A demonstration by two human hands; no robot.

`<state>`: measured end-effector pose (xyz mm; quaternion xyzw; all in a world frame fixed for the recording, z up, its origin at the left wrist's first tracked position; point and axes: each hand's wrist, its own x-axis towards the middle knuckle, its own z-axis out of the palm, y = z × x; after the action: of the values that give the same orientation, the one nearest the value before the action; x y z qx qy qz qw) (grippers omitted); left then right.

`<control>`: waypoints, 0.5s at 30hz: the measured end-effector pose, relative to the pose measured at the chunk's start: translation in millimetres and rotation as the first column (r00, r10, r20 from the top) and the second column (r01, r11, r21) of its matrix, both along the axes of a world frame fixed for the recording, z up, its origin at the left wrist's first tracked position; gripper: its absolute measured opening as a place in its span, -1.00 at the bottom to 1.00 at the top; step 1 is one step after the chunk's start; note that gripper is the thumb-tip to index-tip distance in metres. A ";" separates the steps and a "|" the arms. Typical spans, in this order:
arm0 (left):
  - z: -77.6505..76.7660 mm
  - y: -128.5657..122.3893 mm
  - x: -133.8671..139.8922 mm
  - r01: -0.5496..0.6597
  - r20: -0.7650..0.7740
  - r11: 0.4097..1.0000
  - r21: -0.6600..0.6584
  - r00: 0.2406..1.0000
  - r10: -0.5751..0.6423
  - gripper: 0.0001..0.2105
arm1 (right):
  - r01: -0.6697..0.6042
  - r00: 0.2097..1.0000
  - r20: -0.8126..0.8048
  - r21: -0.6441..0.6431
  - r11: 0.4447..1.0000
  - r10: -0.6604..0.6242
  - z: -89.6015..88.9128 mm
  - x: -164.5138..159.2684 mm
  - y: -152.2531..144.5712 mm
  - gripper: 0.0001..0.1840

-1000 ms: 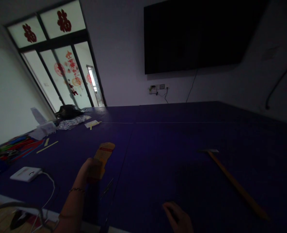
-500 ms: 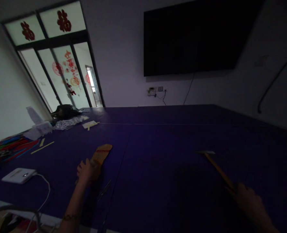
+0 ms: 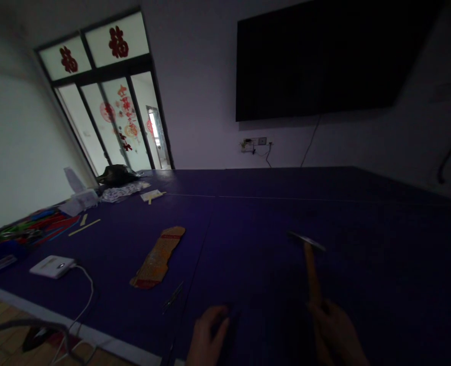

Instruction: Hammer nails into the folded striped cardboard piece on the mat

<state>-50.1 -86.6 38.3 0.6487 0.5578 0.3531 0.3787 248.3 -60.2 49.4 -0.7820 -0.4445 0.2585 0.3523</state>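
Note:
The room is dim. My right hand (image 3: 337, 333) grips the wooden handle of a small hammer (image 3: 312, 272), whose metal head points away from me just above the dark blue table (image 3: 271, 223). At the table's near edge my left hand (image 3: 206, 338) rests with fingers loosely curled and nothing visible in it. A flat yellow-and-red cardboard piece (image 3: 157, 256) lies on the table to the left of that hand. A thin metal tool (image 3: 173, 296) lies between the cardboard and my left hand.
A white box (image 3: 52, 266) with a white cable sits near the left front edge. Coloured strips (image 3: 38, 226), wooden sticks, paper and a dark bag (image 3: 116, 174) lie along the far left. A large dark screen (image 3: 332, 56) hangs on the wall behind.
My left hand let go of the cardboard piece and moved right to the near edge. My right hand reached the hammer, took its handle and swung it toward me.

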 end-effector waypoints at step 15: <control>51.6 90.5 5.0 -0.258 -0.073 0.966 -0.004 0.964 0.257 -0.80 | -0.565 0.820 0.076 0.274 0.779 0.568 -44.6 -183.3 -49.1 -0.29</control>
<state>-45.2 3.9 89.9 0.5806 0.6530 0.3717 0.3136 64.9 -109.4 4.8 -0.5521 -0.6892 0.2898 0.3691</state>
